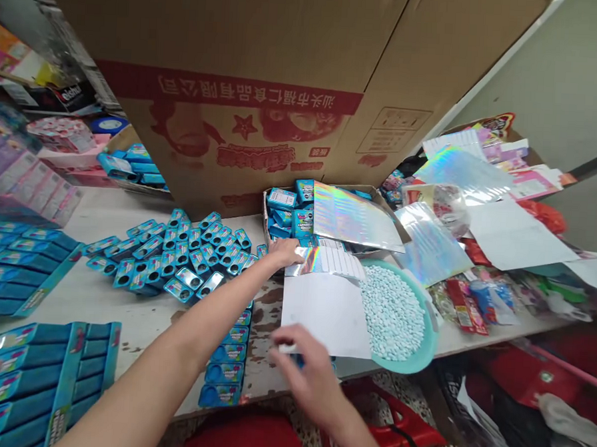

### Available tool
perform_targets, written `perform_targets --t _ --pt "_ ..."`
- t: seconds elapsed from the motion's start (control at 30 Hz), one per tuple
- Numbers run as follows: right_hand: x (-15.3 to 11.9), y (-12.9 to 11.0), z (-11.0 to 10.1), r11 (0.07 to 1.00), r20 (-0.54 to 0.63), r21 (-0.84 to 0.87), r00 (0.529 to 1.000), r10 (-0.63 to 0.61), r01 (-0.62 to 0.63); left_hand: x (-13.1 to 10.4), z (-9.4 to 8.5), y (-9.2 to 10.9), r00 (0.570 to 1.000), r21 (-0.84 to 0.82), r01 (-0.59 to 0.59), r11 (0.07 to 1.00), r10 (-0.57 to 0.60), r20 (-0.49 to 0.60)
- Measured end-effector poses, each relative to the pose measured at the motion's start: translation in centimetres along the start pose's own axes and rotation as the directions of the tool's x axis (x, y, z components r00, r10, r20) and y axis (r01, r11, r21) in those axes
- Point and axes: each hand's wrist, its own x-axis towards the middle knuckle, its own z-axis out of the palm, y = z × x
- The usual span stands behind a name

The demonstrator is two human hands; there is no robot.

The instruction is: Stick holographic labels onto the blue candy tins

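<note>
My left hand (283,252) reaches forward to the top left corner of a white sheet (326,312) with a shiny holographic strip (329,262) along its upper edge; its fingers are closed on that corner. Nearer the table's front edge, my right hand (308,374) is blurred by the lower left part of the sheet, thumb and fingers apart. A round turquoise basin (429,330) of small pale candies stands right of the sheet, partly under it. Behind, a holographic sheet (356,216) lies over a box of blue packs (282,199). Small blue tins (169,253) cover the table to the left.
A large cardboard box (228,40) stands at the back. Blue display trays (40,370) of packs fill the left side. More holographic sheets (432,244) and bagged sweets (464,305) lie on the right. A red stool (403,422) is below the table's edge.
</note>
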Motion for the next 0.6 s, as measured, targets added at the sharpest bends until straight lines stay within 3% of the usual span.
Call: perform_targets --t 0.07,0.17,0.27,0.37,0.5,0.6 --pt "3.3 2.8 -3.4 0.97 -0.241 -0.238 0.965 -0.105 0.046 -0.4 0.4 -0.2 0.999 -0.012 -0.011 1.0 0.01 -0.042" --pt "8.6 8.0 -7.0 0.831 -0.365 -0.555 0.909 -0.203 -0.037 -0.8 0.3 -0.3 0.996 -0.034 -0.025 0.999 0.022 -0.086" --pt "12.2 11.8 -7.7 0.663 -0.27 -0.743 0.948 -0.171 -0.092 -0.9 0.0 -0.2 0.993 -0.06 -0.036 0.998 0.029 -0.118" --pt "12.7 13.3 -6.8 0.565 -0.15 -0.825 0.975 -0.161 -0.033 -1.0 0.1 -0.2 0.991 -0.094 -0.033 0.995 0.02 -0.135" --pt "11.7 13.6 -6.0 0.541 -0.13 -0.841 0.967 -0.217 0.008 -1.1 0.5 -0.2 0.989 -0.132 -0.018 0.991 -0.002 -0.147" --pt "11.7 13.5 -6.1 0.576 -0.134 -0.817 0.962 -0.239 0.03 -1.3 0.9 -0.1 0.987 -0.145 -0.007 0.989 -0.017 -0.161"
